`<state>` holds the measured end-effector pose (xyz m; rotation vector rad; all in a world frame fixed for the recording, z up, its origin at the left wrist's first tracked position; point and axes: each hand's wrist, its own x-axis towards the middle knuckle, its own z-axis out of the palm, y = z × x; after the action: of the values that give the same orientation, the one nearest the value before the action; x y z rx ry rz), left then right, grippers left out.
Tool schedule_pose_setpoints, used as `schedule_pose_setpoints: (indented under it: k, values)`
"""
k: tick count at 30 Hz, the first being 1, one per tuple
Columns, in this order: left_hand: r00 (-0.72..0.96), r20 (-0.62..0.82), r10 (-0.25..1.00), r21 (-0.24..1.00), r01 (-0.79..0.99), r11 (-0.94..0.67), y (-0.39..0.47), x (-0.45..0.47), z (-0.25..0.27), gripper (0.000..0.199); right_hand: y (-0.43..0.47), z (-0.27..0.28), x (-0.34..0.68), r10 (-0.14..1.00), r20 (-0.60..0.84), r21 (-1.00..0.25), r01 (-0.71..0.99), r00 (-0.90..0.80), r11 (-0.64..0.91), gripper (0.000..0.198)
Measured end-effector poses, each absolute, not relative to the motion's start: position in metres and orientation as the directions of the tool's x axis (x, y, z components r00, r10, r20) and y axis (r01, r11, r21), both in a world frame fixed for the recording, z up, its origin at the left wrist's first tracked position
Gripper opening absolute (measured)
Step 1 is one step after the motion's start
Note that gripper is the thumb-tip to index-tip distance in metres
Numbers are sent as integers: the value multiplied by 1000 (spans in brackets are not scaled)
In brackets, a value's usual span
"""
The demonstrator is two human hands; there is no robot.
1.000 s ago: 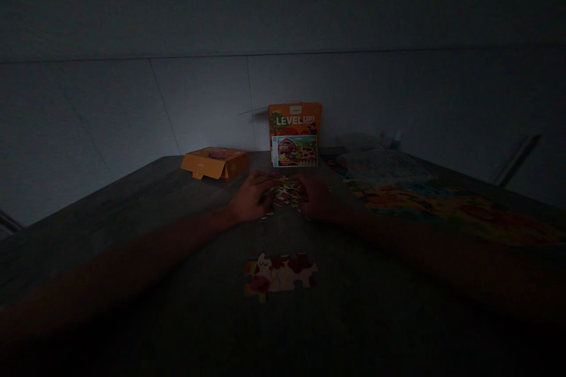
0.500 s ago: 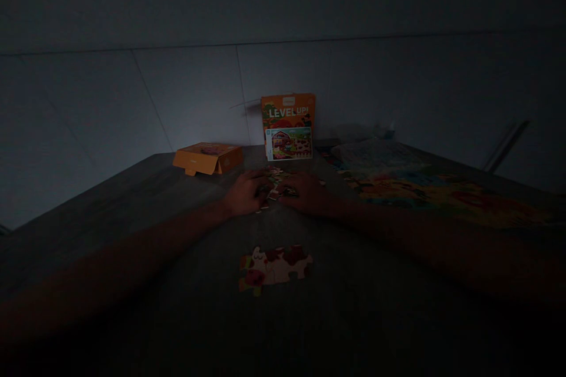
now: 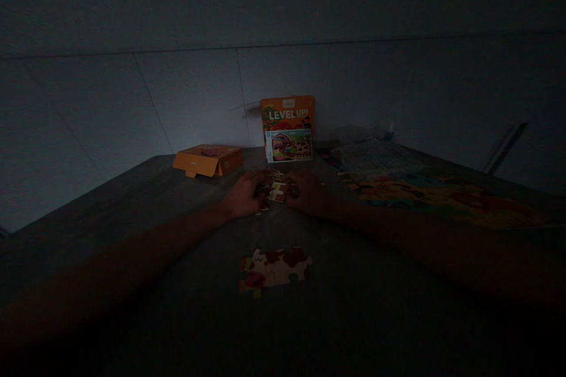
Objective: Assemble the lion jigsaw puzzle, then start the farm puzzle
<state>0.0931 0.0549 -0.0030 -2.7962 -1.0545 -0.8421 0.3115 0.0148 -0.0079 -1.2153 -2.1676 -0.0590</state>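
Under dim light, my left hand (image 3: 241, 195) curls round the left side of a loose heap of puzzle pieces (image 3: 277, 175). On the heap's right side, my right hand (image 3: 307, 193) is closed round pieces too. Both hands' fingertips are in shadow, so the exact pieces in them are hard to make out. A red and white puzzle piece (image 3: 277, 192) lies face up between the hands. Closer to me, a joined cow section (image 3: 275, 270) of several pieces lies flat on the table, apart from both hands.
An orange "LEVEL UP!" box (image 3: 305, 109) stands by the wall, a farm picture card (image 3: 289, 146) leaning on it. At left lies an open orange box (image 3: 207, 159). A colourful puzzle sheet (image 3: 442, 194) and clear plastic bag (image 3: 375, 156) lie right on the grey table (image 3: 177, 283).
My hands have shifted slightly among the heaped pieces, with a small gap opening between them. The red and white piece now shows clearly there. The cow section has stayed put.
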Motion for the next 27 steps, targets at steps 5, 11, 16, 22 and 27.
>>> schedule_pose_setpoints:
  k: [5, 11, 16, 22, 27]
  values:
    - [615, 522, 591, 171, 604, -779, 53, 92, -3, 59, 17, -11, 314, 701, 613, -262, 743, -365, 616, 28]
    - [676, 560, 478, 222, 434, -873, 44, 93, 3, 52, 15, -9, 313, 617, 667, -221, 679, -418, 700, 21]
    - [471, 604, 642, 474, 436, -765, 52, 88, 3, 32, 13, -9, 311, 596, 710, -213, 691, -377, 691, 33]
    - [370, 596, 713, 498, 526, -689, 65, 85, 1, 40, 14, -11, 312, 809, 513, -214, 869, -288, 445, 43]
    - [512, 546, 663, 369, 564, -739, 55, 91, 6, 35, 15, -11, 311, 821, 451, -155, 876, -349, 458, 36]
